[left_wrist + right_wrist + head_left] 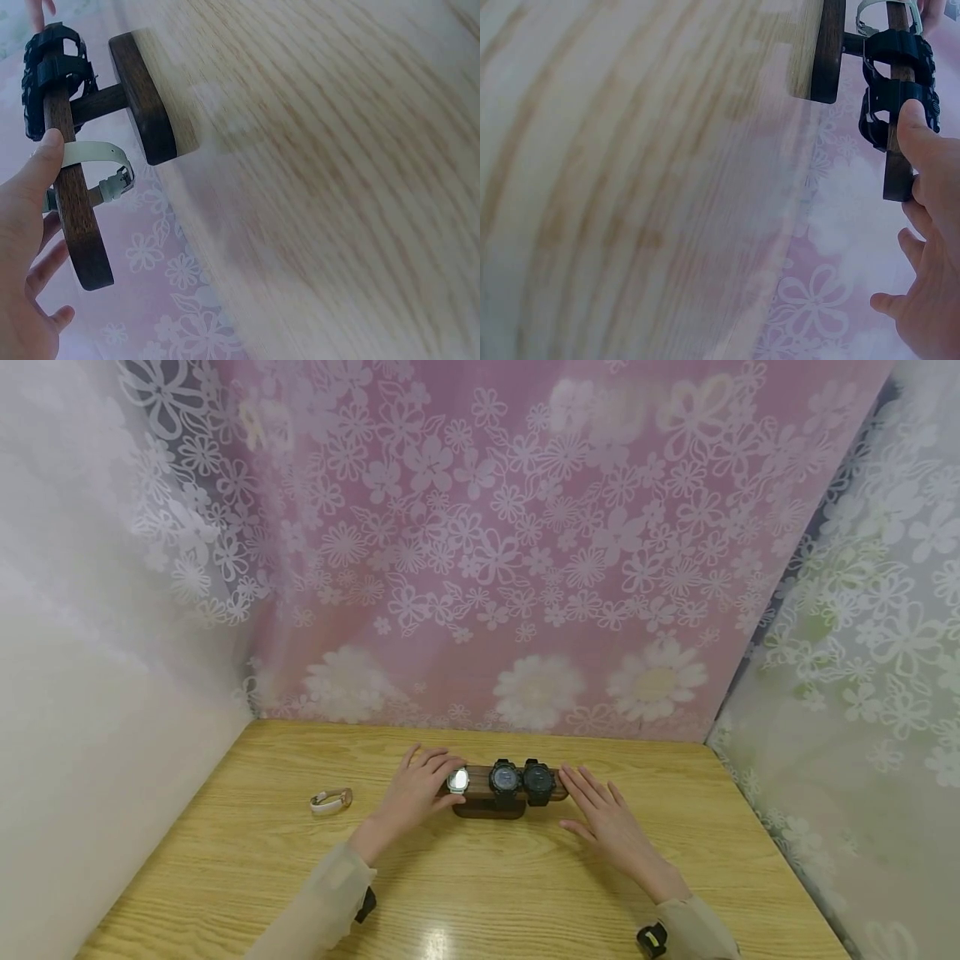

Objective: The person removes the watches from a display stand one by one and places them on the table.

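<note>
A dark wooden watch stand [478, 782] with a raised crossbar and a flat base [146, 112] stands on the table. Round the left end of its bar sits a watch with a square face [457, 780] and a pale strap [96, 152], buckle hanging below. My left hand [411, 791] pinches that watch between thumb and fingers. Two black watches [506, 778] [537, 781] sit side by side further right on the bar. The extended fingers of my right hand [609, 827] touch the bar's right end [898, 176], and its thumb stays apart, nearer me.
On the wood-grain table [480, 885], left of the stand, lies another watch [331, 801] with a white strap and gold-toned case. A pink flowered curtain [465, 568] hangs behind the table's far edge. Pale coverings flank both sides.
</note>
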Available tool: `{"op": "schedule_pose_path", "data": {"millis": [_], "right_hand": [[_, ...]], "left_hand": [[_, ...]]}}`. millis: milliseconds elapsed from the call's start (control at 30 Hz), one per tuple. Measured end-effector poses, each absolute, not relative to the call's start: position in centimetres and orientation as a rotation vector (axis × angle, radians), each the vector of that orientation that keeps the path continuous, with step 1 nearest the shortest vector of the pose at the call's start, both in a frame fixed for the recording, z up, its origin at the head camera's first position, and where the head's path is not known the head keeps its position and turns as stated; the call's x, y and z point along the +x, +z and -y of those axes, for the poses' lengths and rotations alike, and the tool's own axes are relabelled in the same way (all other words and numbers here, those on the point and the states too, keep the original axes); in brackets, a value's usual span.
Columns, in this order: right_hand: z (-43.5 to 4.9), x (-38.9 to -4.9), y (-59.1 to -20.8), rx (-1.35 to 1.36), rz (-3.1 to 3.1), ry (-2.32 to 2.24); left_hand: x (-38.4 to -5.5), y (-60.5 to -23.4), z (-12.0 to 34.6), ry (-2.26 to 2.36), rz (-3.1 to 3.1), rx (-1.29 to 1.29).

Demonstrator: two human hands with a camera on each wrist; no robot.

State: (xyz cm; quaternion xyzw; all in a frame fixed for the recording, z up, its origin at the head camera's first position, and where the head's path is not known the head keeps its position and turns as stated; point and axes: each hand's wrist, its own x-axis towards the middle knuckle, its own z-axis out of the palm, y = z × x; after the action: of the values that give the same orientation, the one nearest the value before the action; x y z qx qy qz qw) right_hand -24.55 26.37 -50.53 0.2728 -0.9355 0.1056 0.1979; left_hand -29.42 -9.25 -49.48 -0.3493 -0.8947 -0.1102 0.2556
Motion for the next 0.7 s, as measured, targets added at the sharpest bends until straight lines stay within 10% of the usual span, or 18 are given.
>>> {"op": "schedule_pose_path", "data": {"millis": [700], "right_hand": [[-26.6, -24.6, -50.6, 0.745, 2.663, 0.261]], "left_hand": [[-29.1, -49.5, 12.2, -0.316, 2.448, -0.923]]}}
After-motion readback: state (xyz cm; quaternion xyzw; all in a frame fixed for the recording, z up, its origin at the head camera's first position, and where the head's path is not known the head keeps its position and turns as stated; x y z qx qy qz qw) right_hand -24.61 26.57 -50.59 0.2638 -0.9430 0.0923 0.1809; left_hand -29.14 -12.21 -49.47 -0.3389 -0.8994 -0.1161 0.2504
